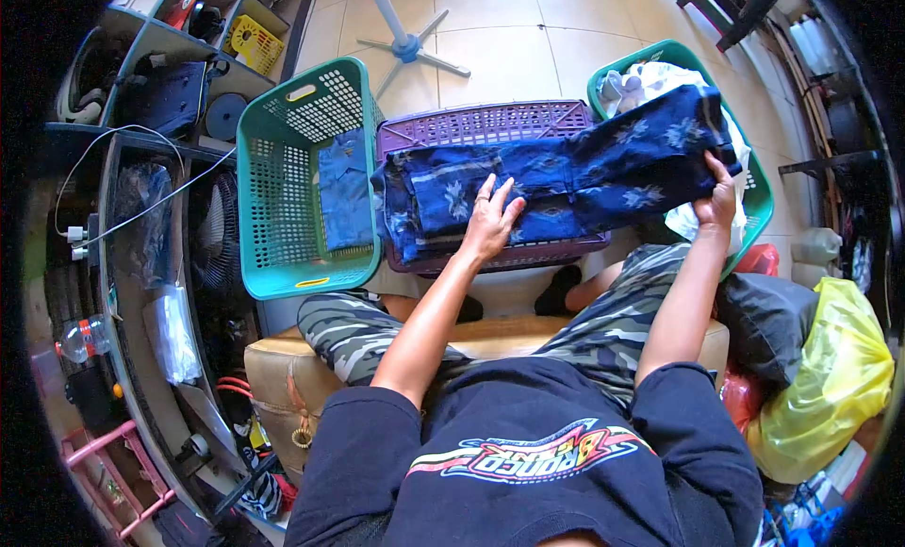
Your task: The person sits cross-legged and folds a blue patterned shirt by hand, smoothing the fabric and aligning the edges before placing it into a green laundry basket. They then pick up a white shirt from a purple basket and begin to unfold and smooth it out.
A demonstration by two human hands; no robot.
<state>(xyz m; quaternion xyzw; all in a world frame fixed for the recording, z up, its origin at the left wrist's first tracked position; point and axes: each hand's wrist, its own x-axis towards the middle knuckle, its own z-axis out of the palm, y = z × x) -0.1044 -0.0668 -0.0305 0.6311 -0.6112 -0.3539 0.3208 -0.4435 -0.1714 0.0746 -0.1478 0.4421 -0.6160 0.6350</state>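
Note:
A dark blue patterned cloth point(537, 186), partly folded, lies across an upturned-looking purple plastic basket point(488, 122) in front of me. My left hand point(493, 221) rests on the cloth's folded left part, fingers spread. At the right end, my right hand point(717, 197) grips the cloth's edge between thumb and fingers. That end reaches over a green basket point(760, 200) holding white plastic bags and other items. To the left stands another green basket point(311, 264), with a folded blue garment point(345, 193) inside it.
Grey shelving point(141, 66) with a standing fan point(215, 229) and white cables lines the left. A pole stand's foot point(408, 48) is on the tiled floor ahead. Yellow point(824, 384) and black point(767, 321) plastic bags sit at my right. I sit on a tan padded seat point(286, 377).

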